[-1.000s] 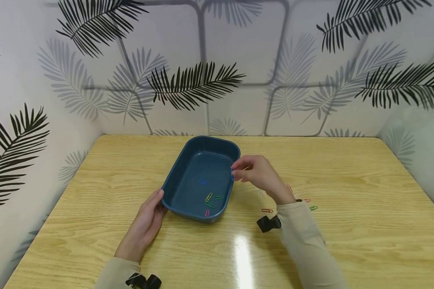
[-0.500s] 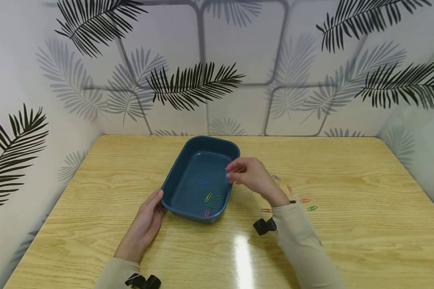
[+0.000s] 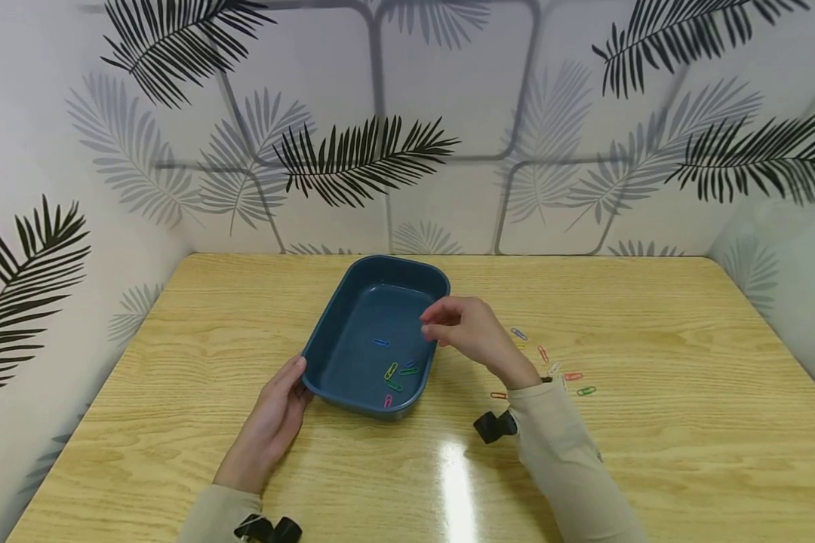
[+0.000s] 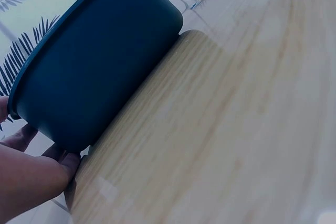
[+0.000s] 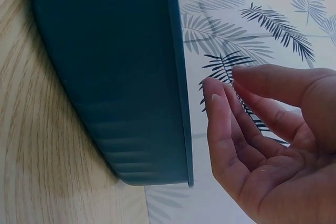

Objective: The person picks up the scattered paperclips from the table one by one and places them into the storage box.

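Observation:
A dark blue plastic tray (image 3: 367, 302) sits on the wooden table with several paper clips inside, among them a yellow paper clip (image 3: 391, 371) and a blue paper clip (image 3: 382, 343). My left hand (image 3: 272, 422) holds the tray's near left corner, thumb on the rim and fingers against the outer wall (image 4: 94, 61). Above the tray's right edge hovers my right hand (image 3: 469, 328), thumb and fingertips apart. Nothing shows between its fingers (image 5: 218, 114) in the right wrist view. A dark blue clip (image 3: 410, 364) lies beside a green paper clip (image 3: 409, 372) in the tray.
Several loose paper clips lie on the table right of the tray, including a green one (image 3: 587, 391), a pink one (image 3: 573, 376) and a blue one (image 3: 519, 333). The right forearm partly covers this group. A patterned wall (image 3: 448, 204) rises behind the table.
The blue paper clip that my right hand pinched has dropped into the tray near the green clips. The right hand moved slightly left and its fingers parted. The left hand stayed put.

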### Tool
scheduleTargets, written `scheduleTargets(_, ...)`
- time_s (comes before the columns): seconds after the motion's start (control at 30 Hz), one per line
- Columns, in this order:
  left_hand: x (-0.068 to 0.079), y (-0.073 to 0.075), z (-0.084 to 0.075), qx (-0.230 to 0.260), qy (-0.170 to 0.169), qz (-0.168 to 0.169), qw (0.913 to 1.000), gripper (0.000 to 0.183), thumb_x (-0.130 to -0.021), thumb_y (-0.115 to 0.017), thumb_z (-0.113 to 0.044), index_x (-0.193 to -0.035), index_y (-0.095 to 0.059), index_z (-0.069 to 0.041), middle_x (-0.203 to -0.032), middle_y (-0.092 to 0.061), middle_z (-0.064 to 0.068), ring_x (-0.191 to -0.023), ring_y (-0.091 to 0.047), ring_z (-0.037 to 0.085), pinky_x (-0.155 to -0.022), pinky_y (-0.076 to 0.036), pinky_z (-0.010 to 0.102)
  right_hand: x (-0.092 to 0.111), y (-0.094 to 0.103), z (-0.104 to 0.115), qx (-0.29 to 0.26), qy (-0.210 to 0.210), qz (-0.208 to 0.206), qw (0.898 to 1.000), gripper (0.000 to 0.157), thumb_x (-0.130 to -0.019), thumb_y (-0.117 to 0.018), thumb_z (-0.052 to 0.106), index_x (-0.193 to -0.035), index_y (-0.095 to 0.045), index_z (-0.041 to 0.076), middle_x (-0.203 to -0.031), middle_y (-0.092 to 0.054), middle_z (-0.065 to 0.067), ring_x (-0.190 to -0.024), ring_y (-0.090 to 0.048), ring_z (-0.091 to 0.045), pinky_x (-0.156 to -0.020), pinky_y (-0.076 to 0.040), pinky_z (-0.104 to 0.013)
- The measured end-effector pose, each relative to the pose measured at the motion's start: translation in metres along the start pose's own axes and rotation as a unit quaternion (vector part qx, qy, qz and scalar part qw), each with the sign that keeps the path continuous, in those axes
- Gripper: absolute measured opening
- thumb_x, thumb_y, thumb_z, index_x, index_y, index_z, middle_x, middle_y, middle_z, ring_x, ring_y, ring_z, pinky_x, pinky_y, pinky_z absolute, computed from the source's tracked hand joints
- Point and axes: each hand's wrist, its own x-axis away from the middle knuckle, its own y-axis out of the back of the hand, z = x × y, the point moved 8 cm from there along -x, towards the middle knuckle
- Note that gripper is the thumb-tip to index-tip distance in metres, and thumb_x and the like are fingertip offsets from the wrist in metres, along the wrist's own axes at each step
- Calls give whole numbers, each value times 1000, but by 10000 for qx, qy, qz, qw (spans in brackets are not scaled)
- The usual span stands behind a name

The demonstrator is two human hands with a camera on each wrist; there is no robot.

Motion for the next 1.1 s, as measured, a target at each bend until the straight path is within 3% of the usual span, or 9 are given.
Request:
scheduleTargets(0.33,-1,2,2,59,22,-76,10000,51,-107,-36,-21,-149,-23,6,-134,-42,3,-122,-40,11,-103,-31,25,2,4,-1,97,207,274,9994,17,-88,-70,6,-104,-69,0,-97,-67,-10,-83,-63,-20,-74,-55,-33)
scheduleTargets(0.63,-1,2,1,71,49,-102,9999,49,-107,-35,-19,-149,-23,5,-141,-37,9,-127,-37,14,-107,-27,27,5,19,-7,-2,320,339,9989,19,-89,-69,10,-104,-68,-1,-98,-68,-7,-86,-64,-24,-79,-52,-47)
scheduleTargets(0.9,0,1,-2,-67,-446,351,9984,65,-100,-54,-37,-145,-32,4,-131,-48,1,-117,-46,8,-98,-34,22,13,40,-23,226,142,198,9994,20,-91,-69,15,-106,-68,1,-101,-67,-9,-90,-63,-29,-81,-51,-50)
scheduleTargets(1.1,0,3,0,-125,-184,88,9997,60,-104,-46,-30,-147,-26,6,-135,-43,4,-121,-43,10,-103,-31,25,27,65,-38,444,48,-25,9990,22,-92,-68,15,-107,-67,-1,-101,-67,-10,-91,-63,-31,-80,-51,-48)
